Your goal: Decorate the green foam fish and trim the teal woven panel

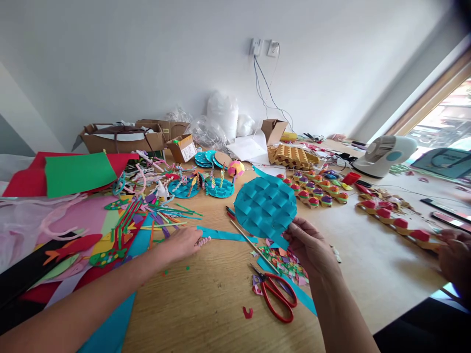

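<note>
My right hand (311,242) pinches the lower right edge of a round blue woven paper disc (265,206), held up above the table with loose strip ends at its top and bottom. My left hand (186,242) rests low over the table at the left end of a blue paper strip (224,236), its fingers closed beside a small pale twisted piece (203,240); what they grip is too small to name. Red-handled scissors (275,292) lie below the disc, next to a thin stick (253,246) and colourful paper scraps (285,262).
Felt sheets (75,174), pipe cleaners and paper strips cover the left side. Decorated blue discs (220,188), cardboard boxes (123,139) and egg trays (292,156) stand behind. At right are a white fan (384,154), painted egg-carton pieces (401,225) and another person's hand (456,255).
</note>
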Action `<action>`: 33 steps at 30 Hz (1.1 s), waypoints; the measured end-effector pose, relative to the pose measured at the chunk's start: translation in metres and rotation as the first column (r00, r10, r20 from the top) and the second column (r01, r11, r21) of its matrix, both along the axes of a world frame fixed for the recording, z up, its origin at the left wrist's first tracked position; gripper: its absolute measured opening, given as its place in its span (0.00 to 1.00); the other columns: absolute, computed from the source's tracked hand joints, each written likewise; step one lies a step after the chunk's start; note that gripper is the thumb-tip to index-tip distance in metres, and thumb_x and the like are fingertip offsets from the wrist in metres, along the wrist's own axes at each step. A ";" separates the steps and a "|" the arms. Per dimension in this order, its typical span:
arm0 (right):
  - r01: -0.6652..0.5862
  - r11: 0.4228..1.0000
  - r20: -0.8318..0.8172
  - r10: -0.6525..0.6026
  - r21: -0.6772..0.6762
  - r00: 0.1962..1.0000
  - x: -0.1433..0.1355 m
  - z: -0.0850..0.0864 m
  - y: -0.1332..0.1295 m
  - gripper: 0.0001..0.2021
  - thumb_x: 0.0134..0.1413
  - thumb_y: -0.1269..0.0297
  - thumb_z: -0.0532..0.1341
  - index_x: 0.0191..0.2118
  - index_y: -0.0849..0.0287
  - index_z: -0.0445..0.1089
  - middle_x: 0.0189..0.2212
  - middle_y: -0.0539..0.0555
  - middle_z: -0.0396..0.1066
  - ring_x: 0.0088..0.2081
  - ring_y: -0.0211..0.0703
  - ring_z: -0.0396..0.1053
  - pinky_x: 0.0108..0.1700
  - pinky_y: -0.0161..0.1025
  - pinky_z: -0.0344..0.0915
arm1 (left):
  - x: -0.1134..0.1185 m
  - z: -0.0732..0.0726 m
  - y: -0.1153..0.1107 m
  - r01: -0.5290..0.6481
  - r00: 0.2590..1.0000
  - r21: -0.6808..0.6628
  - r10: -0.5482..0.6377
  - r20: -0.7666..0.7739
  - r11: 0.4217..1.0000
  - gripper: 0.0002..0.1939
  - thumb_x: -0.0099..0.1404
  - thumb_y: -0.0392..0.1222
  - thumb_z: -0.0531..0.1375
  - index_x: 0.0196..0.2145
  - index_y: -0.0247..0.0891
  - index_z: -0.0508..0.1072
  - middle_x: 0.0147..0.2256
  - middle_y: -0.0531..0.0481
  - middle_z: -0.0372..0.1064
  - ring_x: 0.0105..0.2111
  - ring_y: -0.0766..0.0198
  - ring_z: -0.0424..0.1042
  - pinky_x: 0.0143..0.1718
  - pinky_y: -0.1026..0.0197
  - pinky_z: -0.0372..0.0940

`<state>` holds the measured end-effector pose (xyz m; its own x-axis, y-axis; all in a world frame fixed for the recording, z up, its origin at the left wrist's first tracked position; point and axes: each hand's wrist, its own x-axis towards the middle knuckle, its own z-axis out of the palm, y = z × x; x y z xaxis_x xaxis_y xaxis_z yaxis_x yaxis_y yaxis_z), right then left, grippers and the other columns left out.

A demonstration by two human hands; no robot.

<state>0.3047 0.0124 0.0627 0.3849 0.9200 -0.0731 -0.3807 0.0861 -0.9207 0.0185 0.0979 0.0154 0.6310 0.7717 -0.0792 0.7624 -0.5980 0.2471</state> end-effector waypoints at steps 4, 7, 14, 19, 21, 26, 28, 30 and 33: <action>0.002 1.000 0.015 -0.002 0.007 1.000 0.000 0.001 -0.002 0.14 0.26 0.63 0.71 0.26 0.56 0.72 0.22 0.49 0.69 0.21 0.35 0.65 0.23 0.33 0.65 | 0.005 -0.008 -0.003 0.028 0.999 0.017 -0.027 -0.026 0.999 0.16 0.64 0.47 0.47 0.29 0.37 0.70 0.29 0.46 0.68 0.30 0.60 0.68 0.29 0.61 0.59; 0.006 1.000 0.000 -0.005 -0.003 1.000 0.003 0.001 -0.005 0.13 0.27 0.64 0.71 0.26 0.56 0.72 0.21 0.48 0.69 0.20 0.34 0.64 0.22 0.32 0.64 | 0.009 -0.008 0.003 0.069 0.997 0.019 -0.068 -0.025 0.997 0.17 0.64 0.48 0.48 0.30 0.38 0.71 0.30 0.46 0.68 0.32 0.60 0.68 0.32 0.61 0.60; 0.026 1.000 0.020 -0.026 -0.004 0.999 0.013 -0.001 -0.015 0.13 0.29 0.64 0.71 0.27 0.56 0.72 0.22 0.49 0.69 0.21 0.34 0.64 0.22 0.32 0.63 | 0.019 -0.013 0.012 0.171 0.984 0.027 -0.169 -0.061 0.985 0.15 0.65 0.44 0.47 0.31 0.37 0.71 0.33 0.45 0.67 0.36 0.58 0.66 0.35 0.59 0.61; 0.050 0.999 0.022 -0.050 -0.002 0.999 0.017 -0.001 -0.019 0.13 0.28 0.63 0.71 0.27 0.56 0.72 0.21 0.49 0.69 0.21 0.34 0.64 0.22 0.32 0.63 | 0.030 -0.018 0.029 0.170 0.984 0.055 -0.167 -0.066 0.984 0.08 0.56 0.43 0.58 0.34 0.37 0.70 0.38 0.44 0.65 0.40 0.55 0.65 0.38 0.57 0.61; 0.060 0.998 0.014 -0.060 -0.007 0.998 0.018 -0.002 -0.022 0.13 0.28 0.63 0.71 0.27 0.55 0.72 0.22 0.49 0.69 0.22 0.35 0.65 0.23 0.32 0.64 | 0.032 -0.015 0.036 0.145 0.989 0.065 -0.142 -0.044 0.987 0.07 0.56 0.41 0.57 0.34 0.37 0.70 0.38 0.43 0.65 0.39 0.54 0.65 0.38 0.57 0.61; -0.110 0.989 0.054 0.116 -0.096 0.992 0.015 -0.007 -0.028 0.12 0.32 0.61 0.70 0.28 0.56 0.72 0.23 0.50 0.70 0.23 0.35 0.66 0.27 0.33 0.65 | 0.022 0.006 0.053 0.018 0.997 0.046 -0.021 0.074 0.999 0.10 0.59 0.32 0.49 0.32 0.38 0.70 0.36 0.46 0.66 0.38 0.58 0.66 0.38 0.59 0.60; -0.248 0.955 0.061 0.261 -0.162 0.963 0.007 -0.012 -0.028 0.12 0.34 0.61 0.69 0.28 0.58 0.71 0.23 0.50 0.70 0.24 0.35 0.66 0.27 0.33 0.64 | 0.015 0.015 0.059 -0.034 0.991 0.004 0.033 0.129 0.999 0.11 0.58 0.32 0.49 0.32 0.38 0.70 0.35 0.46 0.67 0.39 0.58 0.66 0.40 0.59 0.59; -0.373 0.903 0.063 0.394 -0.214 0.917 -0.007 -0.019 -0.024 0.11 0.34 0.62 0.69 0.28 0.59 0.71 0.23 0.50 0.69 0.23 0.34 0.64 0.26 0.32 0.61 | 0.009 0.021 0.063 -0.072 0.980 -0.064 0.082 0.180 0.995 0.11 0.57 0.32 0.49 0.32 0.37 0.70 0.36 0.46 0.68 0.40 0.57 0.66 0.41 0.58 0.59; -0.496 0.818 0.090 0.539 -0.291 0.837 -0.034 -0.030 -0.016 0.09 0.33 0.65 0.67 0.26 0.60 0.69 0.19 0.47 0.67 0.20 0.31 0.60 0.23 0.30 0.56 | 0.005 0.024 0.058 -0.076 0.962 -0.243 0.135 0.237 0.967 0.13 0.57 0.33 0.47 0.33 0.36 0.70 0.33 0.47 0.70 0.34 0.60 0.69 0.36 0.61 0.62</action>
<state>0.2703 -0.0037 0.0324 -0.1167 0.9458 -0.3031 -0.1492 -0.3184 -0.9361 0.0239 0.1560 0.0391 0.5691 0.8145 -0.1125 0.7144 -0.4221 0.5581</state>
